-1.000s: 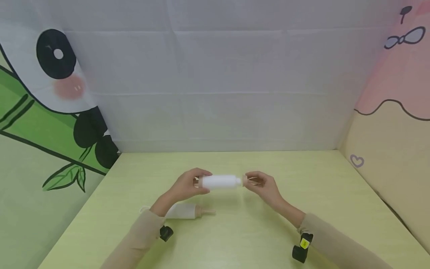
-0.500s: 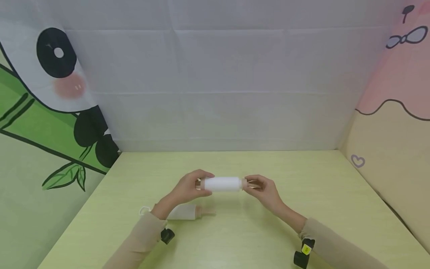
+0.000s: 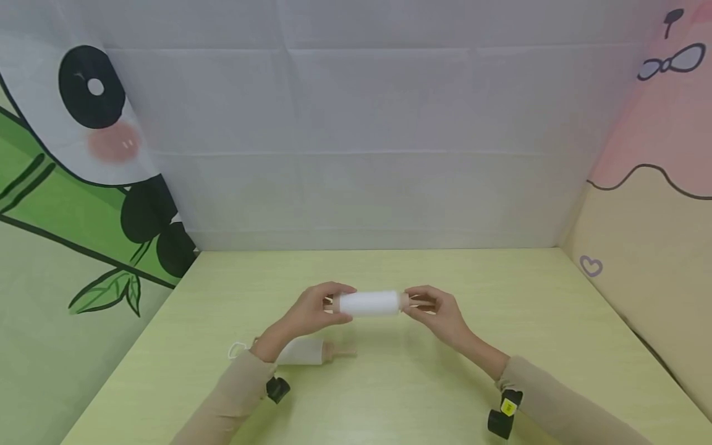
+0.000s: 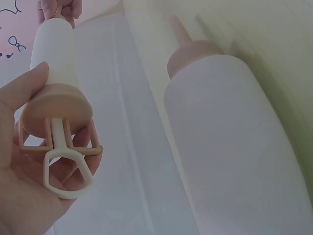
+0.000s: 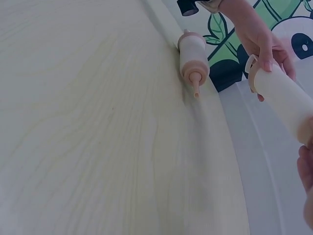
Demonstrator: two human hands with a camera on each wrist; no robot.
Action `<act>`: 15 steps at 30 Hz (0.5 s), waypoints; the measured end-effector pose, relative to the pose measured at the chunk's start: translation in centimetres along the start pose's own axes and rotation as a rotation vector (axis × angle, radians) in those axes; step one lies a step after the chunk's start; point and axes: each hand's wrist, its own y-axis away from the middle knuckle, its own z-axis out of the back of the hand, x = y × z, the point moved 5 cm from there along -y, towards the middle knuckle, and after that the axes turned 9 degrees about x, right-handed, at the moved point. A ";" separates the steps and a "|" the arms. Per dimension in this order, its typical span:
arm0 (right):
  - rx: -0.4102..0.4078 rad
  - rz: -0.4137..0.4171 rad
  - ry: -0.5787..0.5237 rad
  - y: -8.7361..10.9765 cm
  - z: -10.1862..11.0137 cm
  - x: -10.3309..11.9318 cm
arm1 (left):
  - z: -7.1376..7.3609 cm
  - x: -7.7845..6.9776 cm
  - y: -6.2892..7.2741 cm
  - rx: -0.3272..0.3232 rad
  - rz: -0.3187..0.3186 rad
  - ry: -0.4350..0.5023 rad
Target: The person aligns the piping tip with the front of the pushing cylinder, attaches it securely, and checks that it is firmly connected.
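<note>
My left hand point(image 3: 309, 307) holds a large white plastic syringe point(image 3: 367, 303) near its rear end, above the table. Its beige rear cap point(image 4: 57, 104) has finger loops, and the plunger's pale ring handle point(image 4: 47, 175) sticks out behind, as the left wrist view shows. At the other end, my right hand point(image 3: 443, 314) pinches the beige nozzle cap point(image 3: 404, 301), which sits against the barrel. Much of the slim nozzle is hidden by those fingers. A second similar syringe point(image 5: 194, 53), with its nozzle cap fitted, lies on the table below my left forearm.
The pale wooden table point(image 3: 445, 395) runs back to a white cloth wall point(image 3: 356, 154). Painted side walls stand at left and right. Small black cameras point(image 3: 277, 390) hang from both wrists.
The nozzle cap in my right hand was apart from the barrel a second ago; now it meets the barrel's front end. The left hand and syringe shifted slightly right.
</note>
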 end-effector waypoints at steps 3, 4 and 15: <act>0.012 0.021 -0.008 0.1 0.0 0.0 | 0.1 0.0 0.1 0.025 -0.007 -0.009; 0.017 0.028 -0.010 0.1 -0.1 0.1 | 0.2 0.0 0.1 0.035 -0.013 -0.009; 0.070 0.128 -0.023 0.7 -0.6 0.2 | 0.8 -0.1 0.0 0.112 -0.059 -0.012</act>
